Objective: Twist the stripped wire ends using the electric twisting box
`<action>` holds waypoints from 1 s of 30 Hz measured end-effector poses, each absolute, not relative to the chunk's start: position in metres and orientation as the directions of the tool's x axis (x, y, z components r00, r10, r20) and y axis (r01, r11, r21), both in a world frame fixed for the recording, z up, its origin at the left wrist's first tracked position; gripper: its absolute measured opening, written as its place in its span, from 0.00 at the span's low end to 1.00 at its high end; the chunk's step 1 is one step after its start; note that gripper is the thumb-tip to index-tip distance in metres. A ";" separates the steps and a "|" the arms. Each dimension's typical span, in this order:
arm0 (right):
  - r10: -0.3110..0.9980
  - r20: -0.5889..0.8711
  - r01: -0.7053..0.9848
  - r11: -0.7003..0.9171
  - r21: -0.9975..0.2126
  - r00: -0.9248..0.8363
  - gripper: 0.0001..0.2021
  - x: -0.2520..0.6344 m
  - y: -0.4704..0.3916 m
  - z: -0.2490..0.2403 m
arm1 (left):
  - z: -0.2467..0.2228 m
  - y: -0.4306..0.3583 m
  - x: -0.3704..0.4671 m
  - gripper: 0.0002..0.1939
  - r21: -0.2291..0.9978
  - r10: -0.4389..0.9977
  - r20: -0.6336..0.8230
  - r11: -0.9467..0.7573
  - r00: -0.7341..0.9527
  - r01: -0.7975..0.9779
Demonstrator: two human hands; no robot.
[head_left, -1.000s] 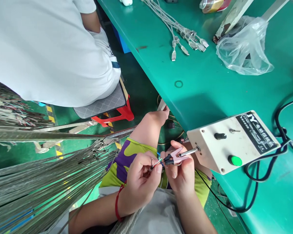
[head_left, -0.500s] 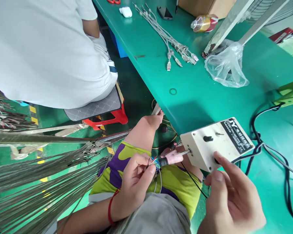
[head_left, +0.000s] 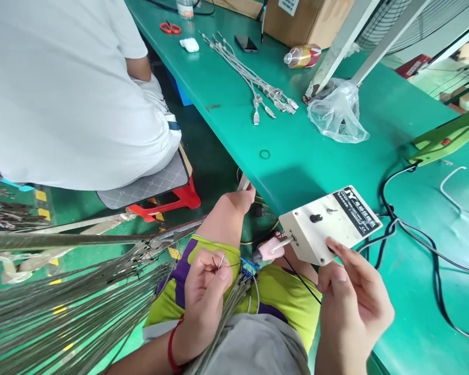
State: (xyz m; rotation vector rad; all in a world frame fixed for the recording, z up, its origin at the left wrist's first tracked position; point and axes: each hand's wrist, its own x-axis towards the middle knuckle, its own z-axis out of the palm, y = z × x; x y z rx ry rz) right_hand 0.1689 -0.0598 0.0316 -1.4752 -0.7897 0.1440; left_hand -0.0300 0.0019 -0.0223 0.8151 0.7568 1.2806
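My left hand (head_left: 208, 286), with a red cord on its wrist, pinches thin wires (head_left: 221, 261) between thumb and fingertips. A fine dark wire runs from the pinch toward the pink and black tip (head_left: 270, 249) on the metal shaft of a white control box (head_left: 303, 240). The tip looks smeared. With its index finger stretched out, my right hand (head_left: 354, 307) touches the box's top near a black button, mostly hidden under the fingertip; its other fingers curl loosely around nothing. Blue wire ends (head_left: 250, 264) and a bundle of grey cables (head_left: 236, 294) lie over my lap.
White USB cables (head_left: 254, 78), a phone (head_left: 246, 44), a bottle (head_left: 303, 55) and a plastic bag (head_left: 338, 112) lie on the green table (head_left: 234, 125). A green tool (head_left: 449, 138) trails black cords at right. A seated person (head_left: 82, 94) is at left, beside hanging cables (head_left: 82, 291).
My left hand has drawn left, away from the pink and black tip, and a fine wire now spans the gap. My right index finger stays on the box. The view has shifted slightly.
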 end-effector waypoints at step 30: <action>0.935 -0.314 -0.668 -0.127 -0.733 0.168 0.13 0.099 -0.050 0.024 | -0.003 -0.007 -0.034 0.01 0.927 0.866 0.290 -0.149 0.407 -0.343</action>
